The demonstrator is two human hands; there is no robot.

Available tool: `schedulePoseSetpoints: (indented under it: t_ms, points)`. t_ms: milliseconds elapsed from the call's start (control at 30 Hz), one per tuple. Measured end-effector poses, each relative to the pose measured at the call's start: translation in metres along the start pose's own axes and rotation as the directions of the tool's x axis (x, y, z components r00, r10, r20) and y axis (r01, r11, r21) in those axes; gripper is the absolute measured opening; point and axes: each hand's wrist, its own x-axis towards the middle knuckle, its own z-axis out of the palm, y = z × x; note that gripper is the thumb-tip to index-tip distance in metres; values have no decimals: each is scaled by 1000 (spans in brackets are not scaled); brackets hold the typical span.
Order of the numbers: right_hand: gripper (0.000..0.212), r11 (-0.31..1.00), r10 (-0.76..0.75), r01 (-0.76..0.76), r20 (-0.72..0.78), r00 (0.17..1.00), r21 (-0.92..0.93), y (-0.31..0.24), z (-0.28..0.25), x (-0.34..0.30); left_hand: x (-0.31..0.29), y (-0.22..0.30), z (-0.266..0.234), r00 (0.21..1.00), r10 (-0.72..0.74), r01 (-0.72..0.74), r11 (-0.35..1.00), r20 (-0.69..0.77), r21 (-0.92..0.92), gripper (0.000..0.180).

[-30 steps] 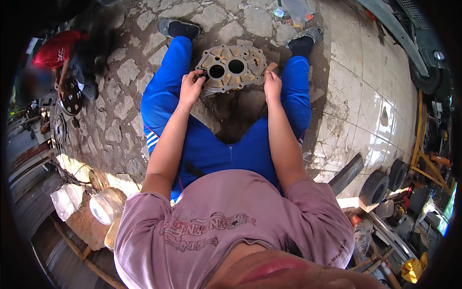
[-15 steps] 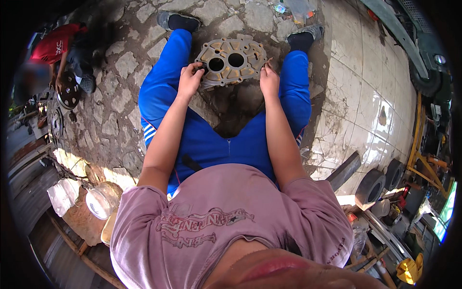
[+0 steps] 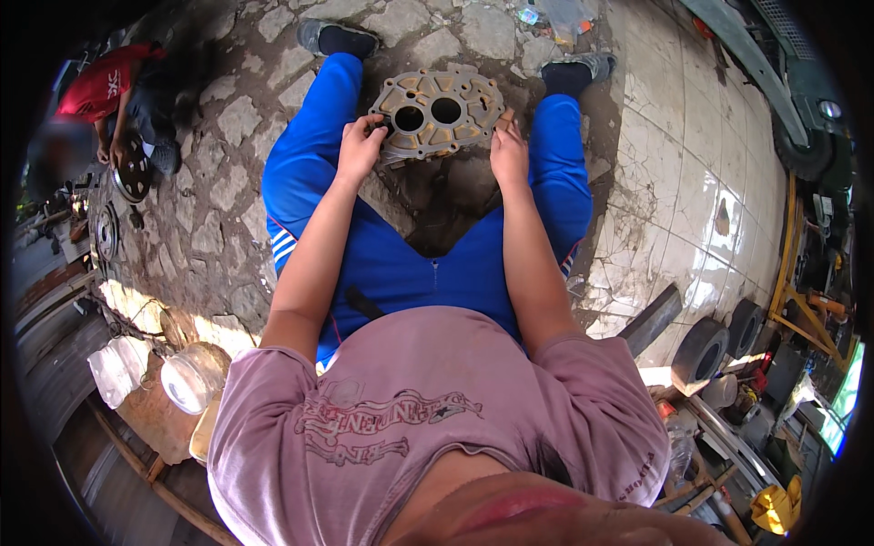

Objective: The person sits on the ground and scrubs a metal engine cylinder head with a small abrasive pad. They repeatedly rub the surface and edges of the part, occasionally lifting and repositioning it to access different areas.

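Between my spread legs is a cast-metal housing, grey-tan, with two large round holes and bolt holes around its rim. It looks like part of a gearbox casing. My left hand is closed at its left edge, thumb and fingers pinching the rim beside a dark spot. At the right edge, my right hand is closed with its fingertips against the rim. A small brownish bit shows above those fingertips; I cannot make out what it is. The housing's underside is hidden.
A person in a red shirt crouches at the left, hands on a dark round disc. Another disc lies nearby. Clear plastic tubs stand lower left. Tyres and a dark beam lie on the right, by white tiles.
The housing and my left hand stay almost in place. My right fingers have shifted slightly at the rim. At the left, the other person's hands and disc have moved a little.
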Motion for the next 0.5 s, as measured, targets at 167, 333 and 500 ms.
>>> schedulePoseSetpoints:
  t_ms: [167,333,500]
  points:
    - [22,998,48,-46,40,998,-37,6,7,-2,3,-11,0,1000,24,-24,999,2,22,39]
    - [24,992,84,-76,70,994,-103,0,4,-4,3,-12,0,1000,4,-5,999,24,44,38]
    - [23,990,78,-71,56,995,-121,1,5,-1,6,-10,2,1000,21,-21,1000,-1,18,42]
